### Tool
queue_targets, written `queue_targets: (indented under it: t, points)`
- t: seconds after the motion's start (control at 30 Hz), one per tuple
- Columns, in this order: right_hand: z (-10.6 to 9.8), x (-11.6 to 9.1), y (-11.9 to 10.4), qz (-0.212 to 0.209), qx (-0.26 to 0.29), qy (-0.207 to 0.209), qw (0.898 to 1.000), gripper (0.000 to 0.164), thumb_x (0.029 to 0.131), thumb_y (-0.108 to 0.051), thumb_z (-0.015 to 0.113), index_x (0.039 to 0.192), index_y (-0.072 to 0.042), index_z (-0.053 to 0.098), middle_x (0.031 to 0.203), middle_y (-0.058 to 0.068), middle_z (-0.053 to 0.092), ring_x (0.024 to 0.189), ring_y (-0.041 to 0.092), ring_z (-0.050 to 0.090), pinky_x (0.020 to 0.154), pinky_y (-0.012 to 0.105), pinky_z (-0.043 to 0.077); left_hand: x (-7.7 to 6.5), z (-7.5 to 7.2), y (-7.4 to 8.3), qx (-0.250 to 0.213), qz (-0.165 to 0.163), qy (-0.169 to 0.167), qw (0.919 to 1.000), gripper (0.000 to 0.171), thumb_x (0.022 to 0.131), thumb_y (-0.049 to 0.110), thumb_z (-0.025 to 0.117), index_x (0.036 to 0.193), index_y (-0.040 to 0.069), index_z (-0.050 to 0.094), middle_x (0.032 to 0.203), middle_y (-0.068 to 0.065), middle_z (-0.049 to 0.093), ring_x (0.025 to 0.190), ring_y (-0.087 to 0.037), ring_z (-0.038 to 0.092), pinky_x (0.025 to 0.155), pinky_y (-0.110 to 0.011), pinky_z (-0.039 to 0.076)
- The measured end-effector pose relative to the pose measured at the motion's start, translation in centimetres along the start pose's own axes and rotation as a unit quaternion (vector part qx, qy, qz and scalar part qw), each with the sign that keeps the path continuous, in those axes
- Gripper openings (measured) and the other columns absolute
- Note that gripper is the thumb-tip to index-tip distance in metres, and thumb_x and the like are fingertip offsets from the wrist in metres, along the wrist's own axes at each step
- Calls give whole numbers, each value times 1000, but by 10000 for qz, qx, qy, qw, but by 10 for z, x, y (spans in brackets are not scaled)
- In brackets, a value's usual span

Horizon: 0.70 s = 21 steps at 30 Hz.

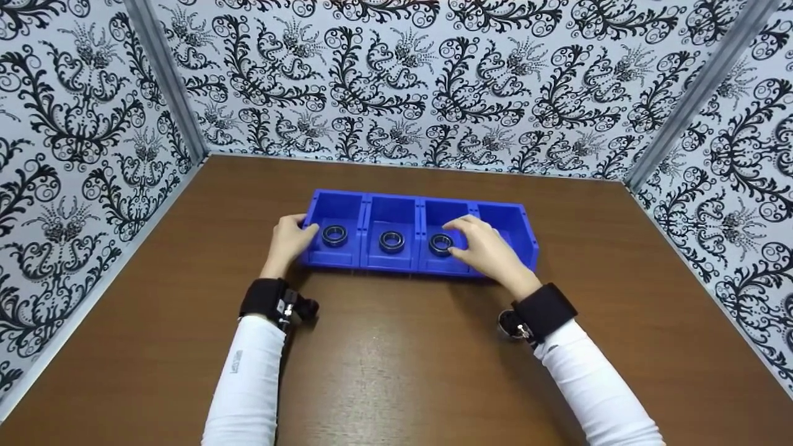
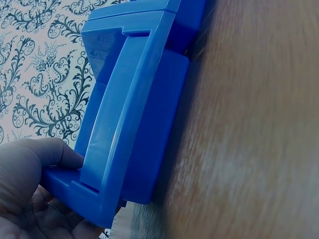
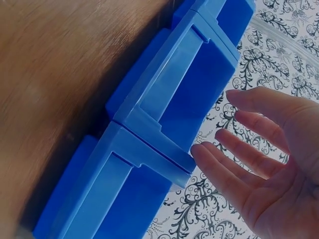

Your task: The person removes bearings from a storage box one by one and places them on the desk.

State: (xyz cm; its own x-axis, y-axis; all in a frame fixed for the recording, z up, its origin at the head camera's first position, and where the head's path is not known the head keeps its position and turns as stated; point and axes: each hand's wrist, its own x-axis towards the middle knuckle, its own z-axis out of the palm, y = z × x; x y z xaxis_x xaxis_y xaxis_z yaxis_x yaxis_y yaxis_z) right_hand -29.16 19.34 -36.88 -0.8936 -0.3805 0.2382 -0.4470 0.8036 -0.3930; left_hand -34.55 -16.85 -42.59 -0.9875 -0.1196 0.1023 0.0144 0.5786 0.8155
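A long blue divided bin (image 1: 387,268) lies across the table, its compartments side by side. Dark ring-shaped bearings lie singly in three of them: a left bearing (image 1: 334,244), a middle bearing (image 1: 391,249) and a right bearing (image 1: 440,253). My left hand (image 1: 288,240) grips the bin's left end wall, thumb over the rim and fingers around the outside, as the left wrist view also shows. Above the bin's right part is my right hand (image 1: 486,248), fingers loosely bent and spread, holding nothing visible. It partly covers the rightmost compartment, where no bearing shows.
The bin stands on a brown wooden table (image 1: 372,359). Patterned black-and-white panels (image 1: 396,80) rise behind it and at both sides, joined by grey corner posts. Black straps with small cameras sit on both wrists.
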Motion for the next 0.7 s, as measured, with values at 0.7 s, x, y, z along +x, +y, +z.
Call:
queue_targets:
  t: [0.7]
  points:
    - [8, 28, 0, 220, -337, -504, 9979, 46, 88, -8, 72, 133, 1, 64, 135, 22, 63, 130, 43, 57, 111, 61, 43, -1, -1, 1, -37, -38, -12, 10000, 41, 94, 16, 56, 129, -2, 68, 123, -25, 71, 103, -28, 62, 96, -44, 51]
